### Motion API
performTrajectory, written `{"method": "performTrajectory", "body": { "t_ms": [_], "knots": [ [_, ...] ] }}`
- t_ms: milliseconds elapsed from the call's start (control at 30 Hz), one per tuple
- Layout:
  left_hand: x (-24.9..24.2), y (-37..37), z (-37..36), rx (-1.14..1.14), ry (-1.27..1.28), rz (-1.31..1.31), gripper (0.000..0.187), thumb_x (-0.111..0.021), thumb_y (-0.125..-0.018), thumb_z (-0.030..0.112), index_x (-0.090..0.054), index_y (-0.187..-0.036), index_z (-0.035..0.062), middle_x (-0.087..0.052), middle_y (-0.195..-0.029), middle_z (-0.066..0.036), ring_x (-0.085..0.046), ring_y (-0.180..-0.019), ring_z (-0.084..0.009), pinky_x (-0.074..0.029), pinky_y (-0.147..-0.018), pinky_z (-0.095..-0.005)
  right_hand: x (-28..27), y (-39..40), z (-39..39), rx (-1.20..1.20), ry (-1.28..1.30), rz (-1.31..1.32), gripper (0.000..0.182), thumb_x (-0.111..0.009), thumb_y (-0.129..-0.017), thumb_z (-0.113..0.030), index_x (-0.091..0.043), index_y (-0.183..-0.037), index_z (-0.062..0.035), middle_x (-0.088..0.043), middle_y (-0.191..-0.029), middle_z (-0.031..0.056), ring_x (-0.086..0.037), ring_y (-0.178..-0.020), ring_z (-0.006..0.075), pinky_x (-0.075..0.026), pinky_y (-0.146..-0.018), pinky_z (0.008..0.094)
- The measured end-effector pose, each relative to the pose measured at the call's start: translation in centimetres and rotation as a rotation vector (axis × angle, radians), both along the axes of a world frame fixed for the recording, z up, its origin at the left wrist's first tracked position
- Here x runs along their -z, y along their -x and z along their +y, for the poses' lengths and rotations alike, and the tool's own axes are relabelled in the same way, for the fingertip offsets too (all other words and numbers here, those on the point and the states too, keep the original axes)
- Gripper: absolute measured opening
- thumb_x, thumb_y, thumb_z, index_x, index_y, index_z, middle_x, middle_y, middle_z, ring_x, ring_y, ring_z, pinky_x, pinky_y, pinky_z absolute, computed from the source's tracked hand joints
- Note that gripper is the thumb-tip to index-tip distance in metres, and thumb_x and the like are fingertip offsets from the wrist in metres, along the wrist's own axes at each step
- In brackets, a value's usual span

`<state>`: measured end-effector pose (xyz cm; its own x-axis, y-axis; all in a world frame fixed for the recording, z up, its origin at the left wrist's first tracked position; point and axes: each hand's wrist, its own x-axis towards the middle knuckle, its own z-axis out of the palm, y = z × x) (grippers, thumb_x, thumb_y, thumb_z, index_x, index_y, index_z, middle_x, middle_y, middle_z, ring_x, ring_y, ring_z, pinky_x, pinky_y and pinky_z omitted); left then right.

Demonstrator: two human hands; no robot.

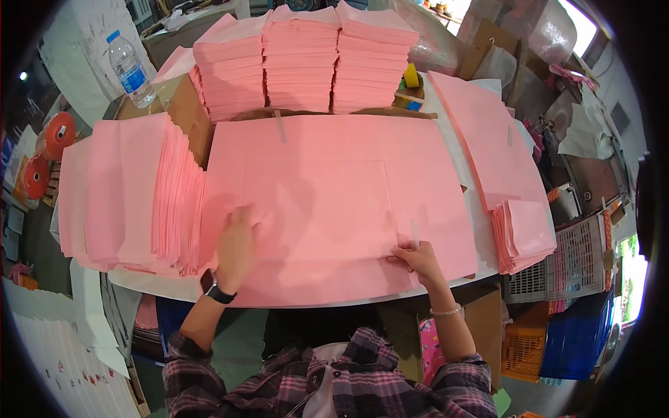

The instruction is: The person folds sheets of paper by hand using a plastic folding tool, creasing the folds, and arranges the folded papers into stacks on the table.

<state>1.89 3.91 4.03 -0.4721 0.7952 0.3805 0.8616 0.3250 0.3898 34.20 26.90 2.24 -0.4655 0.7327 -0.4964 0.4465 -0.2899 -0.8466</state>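
A large pink sheet [334,139] covers the middle of the work table, and a smaller pink piece [320,209] with a visible edge lies flat on it. My left hand [237,244], with a dark watch on the wrist, is over the left part of the pink material, slightly blurred, its fingers apart. At the lower right corner of the smaller piece, my right hand [415,260] pinches the pink edge between thumb and fingers. A small clear strip [414,233] stands just above the right fingertips.
Tall pink stacks [300,63] stand at the back. Folded pink sheets [132,195] are piled left, beside a cardboard box [174,104] bearing a water bottle [130,70]. More pink sheets [495,146] and a small pile [523,233] lie right.
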Motion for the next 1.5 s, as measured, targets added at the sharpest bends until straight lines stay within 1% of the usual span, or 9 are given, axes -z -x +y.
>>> {"method": "performTrajectory", "body": {
  "t_ms": [367,467,533,933,1100,1233,1300,1367,1500],
  "knots": [
    [0.3,-5.8,7.1,0.327,0.493,-0.046,0.024,-0.055,-0.089,0.016,-0.063,-0.102,-0.0022,-0.066,-0.106,-0.019,-0.063,-0.1,-0.0329,-0.053,-0.078,-0.0442,-1.4,-0.3,-1.7,0.019,-0.077,-0.069,0.023,-0.058,-0.096,-0.022,-0.066,-0.099,-0.0009,-0.07,-0.092,0.0099,-0.071,-0.072,0.0206,-0.044,-0.047,0.027],
    [1.5,-5.4,6.6,0.338,0.441,0.018,0.023,-0.055,-0.088,0.016,-0.063,-0.099,-0.0023,-0.066,-0.105,-0.02,-0.063,-0.1,-0.0336,-0.053,-0.078,-0.0444,-1.6,1.6,-5.4,0.237,-1.054,-0.447,0.022,-0.048,-0.098,-0.021,-0.06,-0.098,-0.0022,-0.063,-0.089,0.0168,-0.064,-0.082,0.0339,-0.049,-0.064,0.0439],
    [2.1,-5.3,6.5,0.34,0.371,0.088,0.021,-0.055,-0.087,0.015,-0.063,-0.096,-0.0024,-0.066,-0.104,-0.02,-0.063,-0.098,-0.0341,-0.053,-0.078,-0.0448,-0.3,3.7,-8.4,0.147,-0.955,-0.307,0.019,-0.045,-0.096,-0.016,-0.057,-0.105,-0.005,-0.058,-0.096,0.0208,-0.057,-0.093,0.0408,-0.047,-0.077,0.0515],
    [-0.2,-4.7,7.3,0.359,0.501,-0.045,0.024,-0.053,-0.086,0.017,-0.065,-0.086,-0.0039,-0.066,-0.098,-0.025,-0.065,-0.083,-0.0386,-0.053,-0.075,-0.0461,0.3,-1.1,-5.7,0.404,-1.05,-0.579,0.006,-0.057,-0.084,-0.01,-0.06,-0.081,-0.0056,-0.06,-0.078,0.0135,-0.062,-0.072,0.032,-0.049,-0.064,0.0434],
    [-3.7,-4.1,9.0,0.362,0.628,-0.166,0.035,-0.051,-0.089,0.026,-0.068,-0.08,-0.0039,-0.066,-0.086,-0.026,-0.065,-0.079,-0.0401,-0.052,-0.075,-0.0459,3.0,5.7,-11.2,0.089,-1.28,-0.504,0.007,-0.059,-0.073,-0.003,-0.056,-0.07,-0.0083,-0.059,-0.075,0.0112,-0.06,-0.064,0.0283,-0.048,-0.056,0.0422],
    [-4.2,-2.9,10.8,0.384,0.743,-0.192,0.045,-0.047,-0.09,0.032,-0.07,-0.08,-0.0044,-0.066,-0.079,-0.026,-0.065,-0.08,-0.0423,-0.052,-0.077,-0.0495,5.3,13.2,-18.0,-0.171,-1.466,0.03,0.005,-0.059,-0.076,-0.008,-0.055,-0.073,-0.0085,-0.056,-0.074,0.016,-0.056,-0.058,0.0259,-0.047,-0.052,0.0388],
    [-4.7,-3.3,12.1,0.373,0.863,-0.174,0.049,-0.045,-0.092,0.037,-0.07,-0.082,-0.0042,-0.066,-0.082,-0.028,-0.065,-0.081,-0.0427,-0.052,-0.079,-0.0487,6.8,19.7,-23.0,-0.366,-1.744,-0.48,0.009,-0.061,-0.077,-0.014,-0.058,-0.079,-0.0054,-0.058,-0.077,0.0172,-0.058,-0.06,0.0287,-0.047,-0.054,0.0423],
    [-4.7,-3.9,12.4,0.368,0.924,-0.159,0.052,-0.045,-0.093,0.04,-0.07,-0.084,-0.0042,-0.065,-0.084,-0.028,-0.065,-0.082,-0.0428,-0.051,-0.08,-0.0484,6.7,22.7,-25.2,-0.726,-1.057,0.529,0.016,-0.063,-0.077,-0.017,-0.06,-0.085,-0.0036,-0.061,-0.082,0.017,-0.062,-0.068,0.0322,-0.049,-0.058,0.045],
    [-4.0,-5.4,11.4,0.401,0.854,-0.123,0.054,-0.043,-0.094,0.04,-0.069,-0.081,-0.0059,-0.065,-0.08,-0.028,-0.065,-0.079,-0.0441,-0.051,-0.078,-0.0496,-1.2,15.8,-22.8,-1.306,-0.746,0.513,0.018,-0.062,-0.079,-0.017,-0.062,-0.092,-0.0053,-0.064,-0.091,0.0133,-0.065,-0.082,0.0342,-0.052,-0.067,0.0441]
  ]
}}
